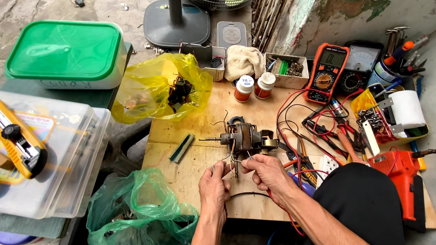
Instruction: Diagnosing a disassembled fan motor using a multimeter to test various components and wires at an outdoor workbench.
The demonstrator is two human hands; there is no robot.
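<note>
A small electric fan motor (pixel 244 137) with a shaft and copper windings lies on a plywood board (pixel 196 168). Thin wires trail from the motor toward me. My left hand (pixel 214 186) pinches one of these wires just below the motor. My right hand (pixel 267 173) pinches another wire right beside it, fingertips almost touching the left hand's. Both forearms reach in from the bottom of the view.
An orange multimeter (pixel 326 73) with red and black leads, pliers and an orange soldering gun (pixel 404 176) lie right. Yellow bag (pixel 161 88) and green bag (pixel 138 210) sit left, beside clear boxes (pixel 64 161) with a yellow utility knife (pixel 10 134). A fan base (pixel 175 23) stands behind.
</note>
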